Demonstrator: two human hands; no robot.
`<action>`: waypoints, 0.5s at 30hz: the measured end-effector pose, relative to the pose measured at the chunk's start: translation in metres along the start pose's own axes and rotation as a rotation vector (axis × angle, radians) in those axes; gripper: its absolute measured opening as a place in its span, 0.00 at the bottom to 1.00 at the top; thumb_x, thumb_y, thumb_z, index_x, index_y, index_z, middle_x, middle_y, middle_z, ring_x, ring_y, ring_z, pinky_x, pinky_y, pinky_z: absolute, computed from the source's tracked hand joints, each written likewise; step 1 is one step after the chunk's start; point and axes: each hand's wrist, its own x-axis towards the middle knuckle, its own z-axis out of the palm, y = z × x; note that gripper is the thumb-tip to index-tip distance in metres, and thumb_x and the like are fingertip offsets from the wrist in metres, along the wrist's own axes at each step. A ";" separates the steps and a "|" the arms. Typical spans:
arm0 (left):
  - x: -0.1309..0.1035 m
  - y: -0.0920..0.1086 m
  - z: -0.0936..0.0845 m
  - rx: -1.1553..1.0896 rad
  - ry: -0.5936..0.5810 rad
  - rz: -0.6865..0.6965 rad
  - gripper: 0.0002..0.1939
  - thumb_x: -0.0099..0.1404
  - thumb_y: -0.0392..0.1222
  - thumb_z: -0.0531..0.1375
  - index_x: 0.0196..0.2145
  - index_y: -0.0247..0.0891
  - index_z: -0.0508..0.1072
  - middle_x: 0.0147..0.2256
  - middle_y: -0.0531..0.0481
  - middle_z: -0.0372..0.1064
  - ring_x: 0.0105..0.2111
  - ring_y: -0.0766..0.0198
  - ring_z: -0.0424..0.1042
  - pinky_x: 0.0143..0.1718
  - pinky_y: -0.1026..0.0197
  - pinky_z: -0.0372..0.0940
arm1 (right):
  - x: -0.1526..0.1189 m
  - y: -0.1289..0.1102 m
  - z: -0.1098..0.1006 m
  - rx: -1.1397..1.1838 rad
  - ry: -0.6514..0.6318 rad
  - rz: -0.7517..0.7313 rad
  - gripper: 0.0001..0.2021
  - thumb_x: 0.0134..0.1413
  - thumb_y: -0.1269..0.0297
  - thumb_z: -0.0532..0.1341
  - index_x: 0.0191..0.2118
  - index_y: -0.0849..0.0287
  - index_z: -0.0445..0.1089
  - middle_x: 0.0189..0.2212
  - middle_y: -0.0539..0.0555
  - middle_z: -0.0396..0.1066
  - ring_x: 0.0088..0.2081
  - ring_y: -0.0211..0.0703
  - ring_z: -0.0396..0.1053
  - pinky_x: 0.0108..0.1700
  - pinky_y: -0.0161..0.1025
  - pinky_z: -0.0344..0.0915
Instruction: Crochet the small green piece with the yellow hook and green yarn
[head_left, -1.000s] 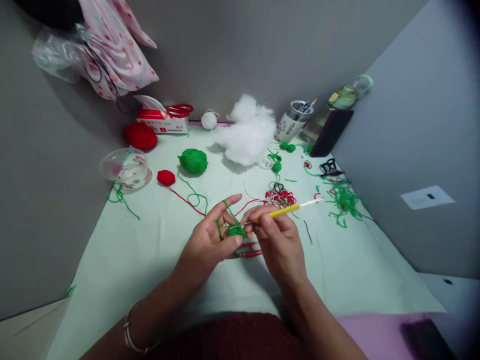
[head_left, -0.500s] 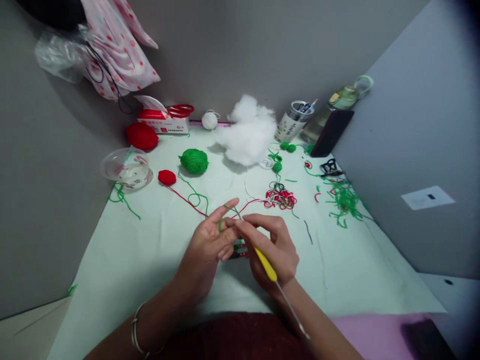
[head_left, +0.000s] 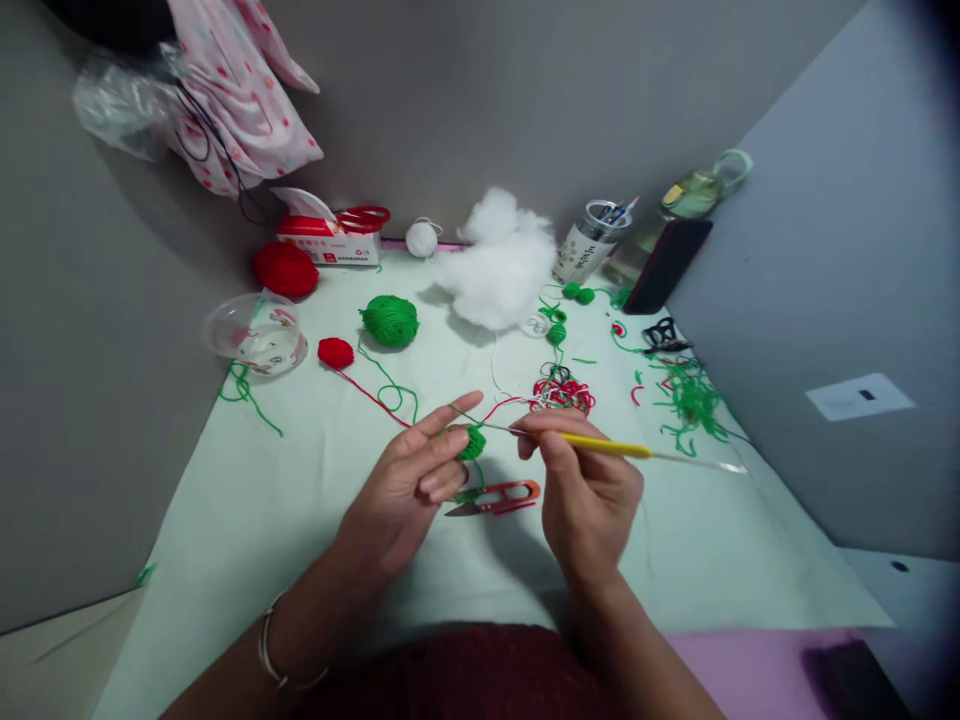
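My left hand (head_left: pixel 412 470) pinches a small green crochet piece (head_left: pixel 472 442) between thumb and fingers, its index finger stretched out with green yarn over it. My right hand (head_left: pixel 589 490) grips the yellow handle of a crochet hook (head_left: pixel 607 445). The hook lies nearly level, its tip pointing left at the green piece. Below the piece, orange thread snips (head_left: pixel 502 497) rest on the cloth. A green yarn ball (head_left: pixel 390 321) and a small red ball (head_left: pixel 335 352) sit farther back, with strands trailing toward my left hand.
White stuffing (head_left: pixel 499 265) is at the back centre, beside a pen holder (head_left: pixel 589 243). A plastic bowl (head_left: pixel 274 345) and large red yarn ball (head_left: pixel 286 270) stand left. Tangled red yarn (head_left: pixel 564 396), green scraps (head_left: pixel 694 400) and a dark phone (head_left: pixel 667 267) are right.
My right hand has moved right, away from my left, and the hook has swung from slanting downward to nearly level. The green piece and the snips now show more fully.
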 end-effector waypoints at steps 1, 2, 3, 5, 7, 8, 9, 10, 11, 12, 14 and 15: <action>0.000 0.001 0.000 0.017 0.014 0.035 0.22 0.62 0.33 0.72 0.54 0.35 0.80 0.28 0.59 0.62 0.18 0.81 0.47 0.19 0.74 0.49 | 0.001 0.000 -0.001 0.079 -0.008 0.079 0.11 0.69 0.69 0.62 0.43 0.48 0.82 0.34 0.50 0.79 0.34 0.41 0.73 0.36 0.41 0.70; 0.001 0.002 0.000 0.046 0.022 0.070 0.23 0.61 0.33 0.73 0.54 0.37 0.80 0.30 0.58 0.65 0.18 0.82 0.49 0.20 0.73 0.50 | 0.002 0.000 -0.001 0.132 -0.026 0.137 0.10 0.69 0.67 0.62 0.42 0.49 0.82 0.34 0.50 0.79 0.33 0.41 0.72 0.36 0.41 0.70; 0.001 0.002 0.000 0.080 0.021 0.097 0.24 0.61 0.33 0.73 0.54 0.39 0.80 0.33 0.57 0.66 0.19 0.82 0.51 0.20 0.73 0.51 | 0.002 0.000 -0.001 0.153 -0.052 0.171 0.09 0.68 0.66 0.63 0.41 0.50 0.82 0.34 0.51 0.79 0.34 0.41 0.72 0.37 0.41 0.70; 0.001 -0.001 0.001 0.137 0.007 0.127 0.25 0.61 0.34 0.73 0.56 0.42 0.79 0.33 0.56 0.67 0.20 0.80 0.54 0.21 0.72 0.53 | 0.003 0.000 0.000 0.122 -0.090 0.192 0.08 0.67 0.65 0.64 0.40 0.50 0.83 0.36 0.51 0.80 0.36 0.41 0.73 0.41 0.42 0.72; 0.000 -0.004 0.002 0.160 -0.008 0.131 0.26 0.62 0.35 0.73 0.58 0.42 0.78 0.32 0.57 0.66 0.21 0.78 0.55 0.22 0.72 0.54 | 0.004 -0.002 0.001 0.086 -0.101 0.191 0.07 0.67 0.65 0.65 0.39 0.50 0.83 0.35 0.51 0.80 0.36 0.41 0.74 0.43 0.43 0.73; 0.000 -0.005 0.002 0.162 -0.011 0.130 0.27 0.62 0.35 0.73 0.59 0.42 0.77 0.32 0.57 0.66 0.22 0.78 0.55 0.22 0.71 0.54 | 0.004 -0.002 0.001 0.083 -0.105 0.189 0.08 0.67 0.65 0.65 0.39 0.50 0.83 0.35 0.51 0.81 0.36 0.41 0.74 0.43 0.44 0.73; -0.001 -0.006 0.002 0.162 -0.011 0.127 0.28 0.62 0.35 0.72 0.59 0.42 0.77 0.32 0.57 0.66 0.22 0.77 0.55 0.22 0.71 0.54 | 0.004 -0.003 0.002 0.089 -0.111 0.184 0.08 0.66 0.65 0.65 0.39 0.50 0.83 0.34 0.51 0.81 0.35 0.41 0.74 0.43 0.44 0.74; -0.001 -0.006 0.002 0.158 -0.010 0.123 0.29 0.62 0.35 0.73 0.60 0.41 0.76 0.32 0.56 0.66 0.22 0.77 0.55 0.22 0.71 0.54 | 0.004 -0.003 0.001 0.098 -0.122 0.182 0.07 0.66 0.65 0.65 0.39 0.51 0.83 0.34 0.51 0.81 0.35 0.41 0.75 0.42 0.44 0.74; -0.001 -0.005 0.002 0.152 -0.009 0.115 0.29 0.61 0.35 0.73 0.60 0.41 0.76 0.32 0.56 0.66 0.22 0.77 0.55 0.22 0.71 0.53 | 0.004 -0.003 0.001 0.106 -0.134 0.178 0.07 0.66 0.65 0.65 0.40 0.51 0.83 0.34 0.51 0.81 0.35 0.41 0.75 0.41 0.43 0.74; -0.001 -0.004 0.002 0.145 -0.007 0.102 0.29 0.61 0.35 0.73 0.60 0.40 0.76 0.32 0.56 0.66 0.21 0.77 0.54 0.22 0.71 0.53 | 0.004 -0.003 0.000 0.109 -0.144 0.177 0.07 0.65 0.65 0.65 0.40 0.51 0.83 0.34 0.51 0.81 0.35 0.41 0.75 0.40 0.43 0.74; -0.001 0.000 0.000 0.118 -0.008 0.060 0.28 0.61 0.34 0.72 0.59 0.39 0.77 0.32 0.57 0.66 0.20 0.79 0.51 0.21 0.71 0.52 | 0.005 -0.001 -0.002 0.114 -0.136 0.196 0.06 0.65 0.65 0.66 0.40 0.51 0.83 0.34 0.51 0.81 0.34 0.40 0.74 0.38 0.41 0.74; -0.001 0.003 -0.001 0.102 -0.010 0.038 0.27 0.60 0.34 0.72 0.58 0.38 0.78 0.32 0.57 0.65 0.19 0.80 0.50 0.21 0.71 0.51 | 0.005 0.000 -0.004 0.133 -0.116 0.218 0.06 0.65 0.65 0.66 0.39 0.51 0.83 0.34 0.51 0.80 0.33 0.40 0.74 0.37 0.40 0.73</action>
